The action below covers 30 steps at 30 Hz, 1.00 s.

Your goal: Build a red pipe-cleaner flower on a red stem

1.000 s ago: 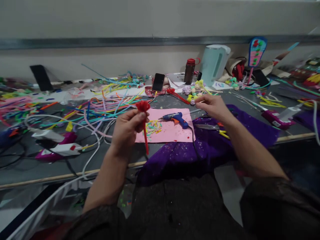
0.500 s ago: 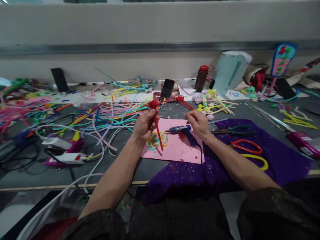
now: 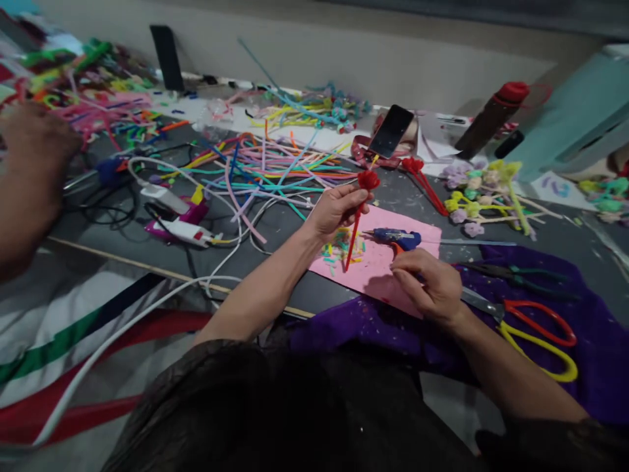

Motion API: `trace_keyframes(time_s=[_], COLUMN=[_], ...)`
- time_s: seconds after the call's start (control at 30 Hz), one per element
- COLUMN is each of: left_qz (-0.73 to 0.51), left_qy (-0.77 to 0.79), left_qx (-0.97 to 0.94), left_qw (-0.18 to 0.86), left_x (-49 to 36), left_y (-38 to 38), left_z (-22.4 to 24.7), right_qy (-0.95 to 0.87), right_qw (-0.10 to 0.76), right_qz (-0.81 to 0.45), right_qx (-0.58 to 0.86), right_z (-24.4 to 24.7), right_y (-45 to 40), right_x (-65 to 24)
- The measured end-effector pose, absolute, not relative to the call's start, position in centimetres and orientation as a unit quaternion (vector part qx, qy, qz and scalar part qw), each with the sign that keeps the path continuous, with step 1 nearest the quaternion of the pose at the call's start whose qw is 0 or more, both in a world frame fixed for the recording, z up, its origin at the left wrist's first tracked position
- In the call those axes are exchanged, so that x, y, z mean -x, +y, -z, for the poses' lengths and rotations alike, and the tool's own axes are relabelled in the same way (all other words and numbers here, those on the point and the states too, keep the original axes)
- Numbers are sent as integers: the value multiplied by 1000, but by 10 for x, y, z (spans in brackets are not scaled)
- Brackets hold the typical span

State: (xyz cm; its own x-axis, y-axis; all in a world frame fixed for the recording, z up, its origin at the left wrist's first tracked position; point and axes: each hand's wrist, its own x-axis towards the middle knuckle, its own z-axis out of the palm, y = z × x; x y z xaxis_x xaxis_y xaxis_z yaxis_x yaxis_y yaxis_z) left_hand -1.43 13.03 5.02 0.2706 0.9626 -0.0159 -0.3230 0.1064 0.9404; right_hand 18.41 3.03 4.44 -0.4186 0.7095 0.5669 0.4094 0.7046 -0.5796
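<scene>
My left hand (image 3: 337,213) pinches a red fuzzy-stemmed flower (image 3: 368,180) just under its bloom; the red stem slants down over the pink sheet (image 3: 422,221). My right hand (image 3: 430,285) has its fingers curled in, close to the handle side of a blue glue gun (image 3: 393,236) that lies on the sheet. Whatever those fingers may hold is hidden. Beneath the left hand's flower are small yellow and teal clippings (image 3: 339,250). Another red flower (image 3: 415,167) with a red stem lies beyond the sheet.
Scissors (image 3: 538,328) and green-handled pliers (image 3: 525,276) rest on purple cloth (image 3: 597,367) at right. Loose pipe cleaners (image 3: 275,167), a power strip (image 3: 179,226) and cables fill the left. A phone (image 3: 392,131) and bottle (image 3: 494,118) stand behind. Another person's hand (image 3: 37,144) is at far left.
The view has swung left and down, bringing another person's arm into sight. My right hand has come down nearer me, beside the glue gun's handle. My left hand still holds the red flower.
</scene>
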Motion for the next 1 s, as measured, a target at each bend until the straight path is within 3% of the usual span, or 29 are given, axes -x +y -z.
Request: trace_keyframes(time_s=[0.2,0.3,0.4,0.67,0.83,1.0], left_qz=[-505,-489,-479,-444,-500,-450], left_qy=[355,349,335,319,415,538], left_qx=[-504,-576,-630,-618,-562,-543], left_qw=[604,554,512,565,512,461], left_x=[17,13,11,22,58,110], left_y=[101,85,72,38,-3,-56], left_z=[-70,-75,-77,-75,-65,-42], right_qy=[-729,-661,-628,-627,-644,-641], right_qw=[390,381,400,445,506,533], right_qz=[-364,-498,-543,-530,-437,-389], right_qx=[429,412,388,358,372,391], right_z=[-54,-54,-54,-53,-50,-51], right_y=[23,29,32,25,18,19], right_x=[-166,-152,-138,-127,-139,-152])
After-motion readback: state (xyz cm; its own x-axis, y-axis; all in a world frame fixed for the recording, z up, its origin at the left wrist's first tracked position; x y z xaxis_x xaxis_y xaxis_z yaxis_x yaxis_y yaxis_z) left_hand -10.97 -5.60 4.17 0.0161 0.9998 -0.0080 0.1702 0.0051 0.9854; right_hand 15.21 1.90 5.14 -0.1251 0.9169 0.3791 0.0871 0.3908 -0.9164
